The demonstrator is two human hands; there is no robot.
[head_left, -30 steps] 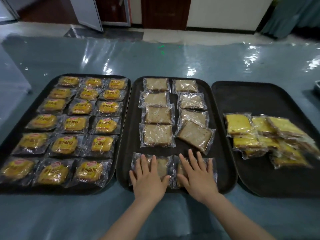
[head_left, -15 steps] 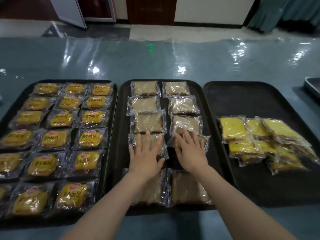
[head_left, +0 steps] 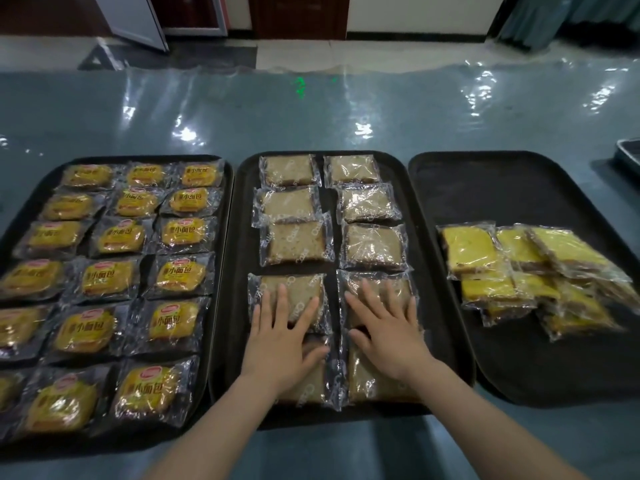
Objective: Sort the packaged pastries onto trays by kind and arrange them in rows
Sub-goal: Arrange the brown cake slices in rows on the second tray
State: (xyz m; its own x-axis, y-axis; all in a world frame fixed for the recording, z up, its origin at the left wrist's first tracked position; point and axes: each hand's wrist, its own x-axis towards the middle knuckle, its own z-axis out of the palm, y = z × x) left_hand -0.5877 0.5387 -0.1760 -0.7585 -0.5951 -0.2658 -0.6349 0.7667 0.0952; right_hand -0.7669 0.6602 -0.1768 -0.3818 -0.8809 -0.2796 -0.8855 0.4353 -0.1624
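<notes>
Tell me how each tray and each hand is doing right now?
Left tray: full, yellow buns in neat rows.
Middle tray: brown slices in two columns.
Right tray: yellow cakes heaped, unsorted.
Left hand: flat, pressing a slice.
Right hand: flat, pressing a slice.

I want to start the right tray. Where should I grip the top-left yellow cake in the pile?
Probably pinch the yellow cake by its crinkled wrapper edge on the left, coming from above over the bare right tray. That side is free; its right edge touches the other packets.
</notes>
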